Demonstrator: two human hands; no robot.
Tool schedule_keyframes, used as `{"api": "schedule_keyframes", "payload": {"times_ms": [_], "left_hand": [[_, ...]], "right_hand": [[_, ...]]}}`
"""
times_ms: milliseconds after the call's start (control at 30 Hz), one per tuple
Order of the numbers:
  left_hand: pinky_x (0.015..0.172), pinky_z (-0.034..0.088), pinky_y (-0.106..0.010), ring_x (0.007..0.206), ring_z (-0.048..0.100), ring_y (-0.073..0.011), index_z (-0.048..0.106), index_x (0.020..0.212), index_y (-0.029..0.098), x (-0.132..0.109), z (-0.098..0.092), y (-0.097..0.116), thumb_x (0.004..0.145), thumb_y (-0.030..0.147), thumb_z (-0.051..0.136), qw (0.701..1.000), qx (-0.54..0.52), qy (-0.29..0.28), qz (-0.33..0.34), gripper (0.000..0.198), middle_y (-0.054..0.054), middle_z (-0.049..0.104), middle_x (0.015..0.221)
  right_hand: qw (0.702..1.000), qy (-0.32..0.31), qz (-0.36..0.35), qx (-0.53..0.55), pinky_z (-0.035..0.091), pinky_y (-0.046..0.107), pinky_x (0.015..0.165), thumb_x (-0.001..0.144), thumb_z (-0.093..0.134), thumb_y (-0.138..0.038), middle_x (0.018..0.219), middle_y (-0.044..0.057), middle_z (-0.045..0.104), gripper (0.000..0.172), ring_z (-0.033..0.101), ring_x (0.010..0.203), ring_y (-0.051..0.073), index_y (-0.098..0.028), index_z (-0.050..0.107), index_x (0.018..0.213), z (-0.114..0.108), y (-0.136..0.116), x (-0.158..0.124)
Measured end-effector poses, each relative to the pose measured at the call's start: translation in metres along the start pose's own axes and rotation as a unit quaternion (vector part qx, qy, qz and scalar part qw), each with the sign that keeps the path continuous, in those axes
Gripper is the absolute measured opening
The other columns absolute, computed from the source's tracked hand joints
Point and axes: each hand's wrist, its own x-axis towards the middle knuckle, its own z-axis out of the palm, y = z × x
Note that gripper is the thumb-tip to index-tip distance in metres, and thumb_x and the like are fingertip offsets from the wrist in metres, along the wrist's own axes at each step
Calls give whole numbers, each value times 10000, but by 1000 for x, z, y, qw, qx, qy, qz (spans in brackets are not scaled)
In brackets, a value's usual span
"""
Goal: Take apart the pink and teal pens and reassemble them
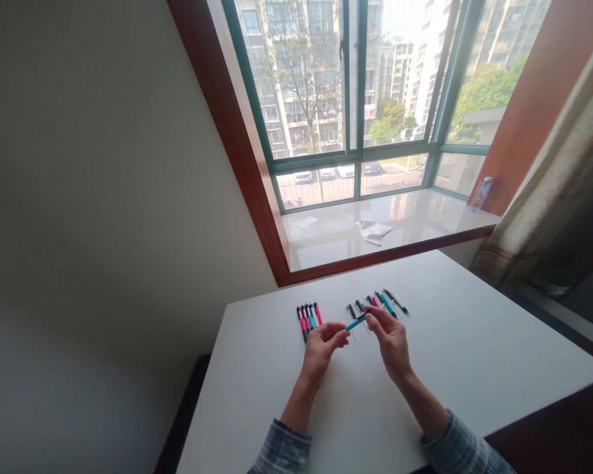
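A teal pen with a dark upper part is held between my two hands above the table. The fingers of my left hand pinch its lower left end. At the dark upper right end, my right hand closes with thumb and fingers. Just left of my left hand lies a row of several pens in pink, teal and black, partly hidden by that hand. Behind my right hand are several pen parts, black, pink and teal, with thin clear refills between them; my fingers cover some of these.
The white table meets a window ledge edged in red-brown wood. On the ledge are a crumpled cloth, a paper and a clear bottle. A curtain hangs at the right.
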Motion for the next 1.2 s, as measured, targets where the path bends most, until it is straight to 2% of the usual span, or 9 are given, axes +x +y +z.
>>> {"api": "schedule_keyframes", "payload": {"times_ms": [167, 267, 400, 533, 667, 900, 1200], "left_hand": [[695, 532, -288, 693, 693, -175, 773, 881, 131, 1, -1, 1, 693, 416, 897, 999, 11, 31, 3, 363, -102, 783, 818], [692, 537, -282, 693, 693, -168, 762, 871, 133, 2, -3, 2, 689, 406, 897, 999, 9, 52, 11, 355, -97, 784, 829], [699, 542, -281, 693, 684, -161, 756, 876, 131, 2, -4, 3, 692, 388, 893, 998, 9, 67, 16, 345, -94, 780, 838], [701, 541, -285, 693, 672, -160, 749, 874, 129, 2, -4, 1, 704, 387, 882, 997, 16, 66, 23, 336, -81, 764, 822], [700, 533, -277, 688, 660, -153, 742, 863, 135, 2, -4, 1, 703, 380, 883, 997, 17, 70, 24, 325, -60, 743, 802], [683, 532, -282, 670, 659, -156, 739, 847, 140, 2, -2, 3, 688, 393, 887, 997, 19, 72, 29, 333, -57, 739, 786], [681, 531, -273, 669, 653, -149, 736, 849, 137, 2, -2, 4, 698, 378, 882, 997, 24, 73, 32, 320, -52, 731, 774]], "right_hand": [[999, 33, -10, -6, 584, 396, 771, 895, 684, -447, 1079, 137, 762, 361, 714, 879, 257, -173, 743, 1123, -10, -2, 3], [993, 30, -79, -77, 584, 392, 782, 911, 673, -406, 1093, 121, 757, 281, 710, 936, 262, -198, 743, 1087, -23, -5, 4], [946, -19, -214, -245, 571, 429, 848, 942, 633, -323, 1048, 78, 753, 180, 702, 907, 254, -253, 759, 1050, -41, -6, 6], [898, -95, -285, -320, 566, 434, 914, 963, 590, -243, 1023, 67, 753, 213, 703, 988, 261, -274, 759, 1089, -48, 2, 6], [871, -143, -299, -363, 576, 415, 882, 975, 561, -202, 1030, 67, 751, 262, 695, 973, 252, -285, 749, 1138, -45, 9, 6], [847, -175, -300, -402, 566, 410, 872, 971, 542, -158, 1014, 72, 753, 287, 681, 972, 252, -281, 746, 1132, -41, 9, 7], [817, -206, -296, -449, 524, 446, 922, 889, 606, -68, 1039, 60, 746, 340, 659, 1014, 272, -280, 730, 1123, -42, 15, 7]]}}
